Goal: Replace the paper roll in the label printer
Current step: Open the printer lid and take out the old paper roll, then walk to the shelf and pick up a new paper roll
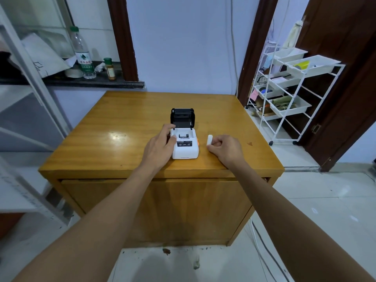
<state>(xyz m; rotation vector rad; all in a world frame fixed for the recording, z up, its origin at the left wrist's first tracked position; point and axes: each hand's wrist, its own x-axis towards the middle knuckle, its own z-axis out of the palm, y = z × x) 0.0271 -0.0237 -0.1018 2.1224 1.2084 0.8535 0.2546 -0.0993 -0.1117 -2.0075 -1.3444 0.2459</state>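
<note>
A small white label printer (pixel 185 151) sits near the middle of the wooden table (pixel 130 127), its black lid (pixel 182 117) tipped up and back so the paper bay (pixel 184 133) shows. My left hand (pixel 157 146) grips the printer's left side, thumb at the bay's edge. To the right of the printer, my right hand (pixel 224 148) pinches a small white paper roll (pixel 209 140) between thumb and fingers, at or just above the tabletop.
A white wire rack with trays (pixel 293 88) stands right of the table by a dark door. On the dark ledge at back left are a water bottle (pixel 82 53) and a small jar (pixel 109 68). A white shelf frame (pixel 30 82) fills the left.
</note>
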